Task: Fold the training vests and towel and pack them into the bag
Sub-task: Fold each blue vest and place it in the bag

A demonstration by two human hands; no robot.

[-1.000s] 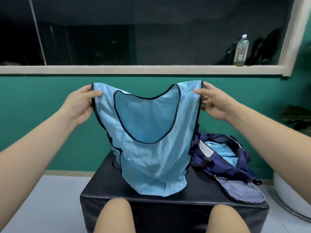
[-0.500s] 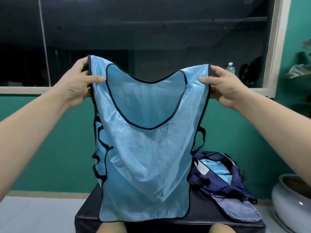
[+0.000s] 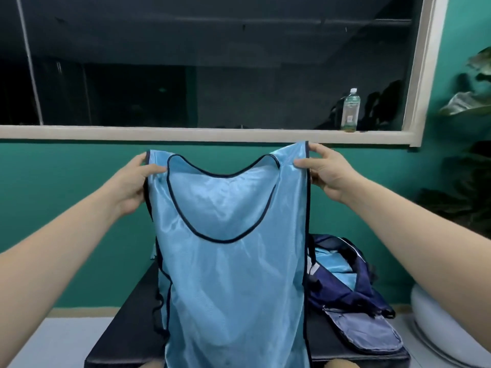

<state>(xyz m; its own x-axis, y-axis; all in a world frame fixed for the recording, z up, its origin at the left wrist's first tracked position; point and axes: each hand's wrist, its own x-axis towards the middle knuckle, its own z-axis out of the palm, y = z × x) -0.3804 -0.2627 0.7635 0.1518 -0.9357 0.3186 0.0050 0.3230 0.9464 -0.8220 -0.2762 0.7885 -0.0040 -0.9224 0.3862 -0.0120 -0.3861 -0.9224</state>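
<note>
A light blue training vest (image 3: pixel 233 282) with dark trim hangs spread out in front of me. My left hand (image 3: pixel 135 181) pinches its left shoulder strap and my right hand (image 3: pixel 326 173) pinches the right one. The vest's lower part drapes over a black padded box (image 3: pixel 345 351). A navy bag (image 3: pixel 345 282) lies open on the box to the right of the vest, with light blue fabric (image 3: pixel 334 264) inside it. No towel shows in this view.
A plastic bottle (image 3: pixel 350 110) stands on the window ledge (image 3: pixel 186 134) at the back right. A white pot (image 3: pixel 438 330) with a leafy plant (image 3: pixel 475 102) stands on the floor at the right. My knees show at the bottom edge.
Both hands raised the vest high, then lowered it somewhat. It now hangs flat and fully spread, its hem down over the box's front.
</note>
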